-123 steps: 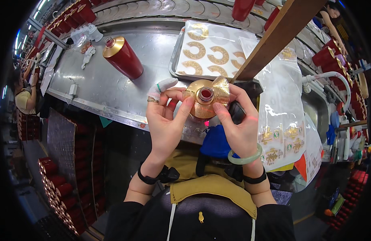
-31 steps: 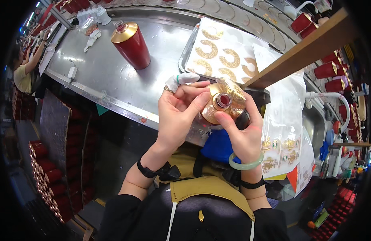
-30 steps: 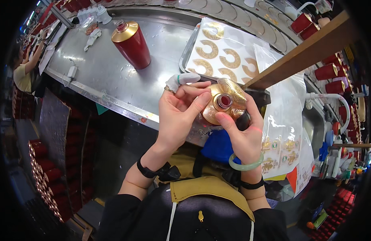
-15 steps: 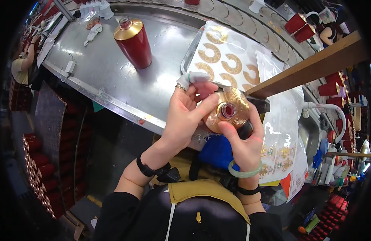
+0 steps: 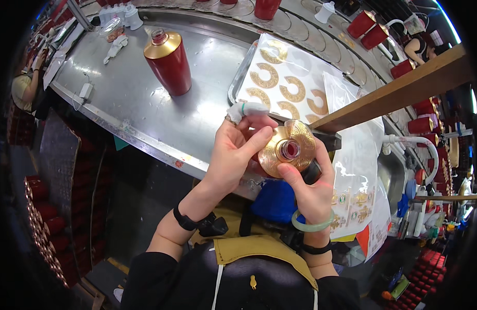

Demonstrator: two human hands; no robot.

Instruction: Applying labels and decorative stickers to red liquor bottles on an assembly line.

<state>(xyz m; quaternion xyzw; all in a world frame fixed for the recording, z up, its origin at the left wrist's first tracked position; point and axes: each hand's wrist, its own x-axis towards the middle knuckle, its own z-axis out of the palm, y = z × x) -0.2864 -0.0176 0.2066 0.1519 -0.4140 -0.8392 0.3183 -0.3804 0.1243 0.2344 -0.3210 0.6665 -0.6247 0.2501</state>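
Between my hands is a bottle [image 5: 273, 159] with its neck pointing up at me. Its wide shoulder is gold with an embossed-looking pattern, and the open mouth shows red inside. My left hand [image 5: 236, 150] presses its thumb on the shoulder's left side; its other fingers curl behind, one wearing a white cloth finger cover with a green band. Gripping the right side is my right hand [image 5: 313, 188], thumb on the near shoulder, fingers around the far side. The bottle's body is mostly hidden below. Ring-shaped gold decals [image 5: 292, 89] lie on a white sheet just beyond.
A red bottle with gold shoulder [image 5: 168, 64] stands on the metal table [image 5: 119, 98]. A wooden bar [image 5: 393, 88] slants in from the right above clear plastic sheets [image 5: 352, 170]. Behind runs a conveyor [image 5: 290, 26] with red bottles. A sink [image 5: 393, 168] lies right.
The held bottle has turned a little and shifted slightly left and down in view. A translucent flap at the shoulder's far edge no longer stands out. Red bottles on the conveyor have moved.
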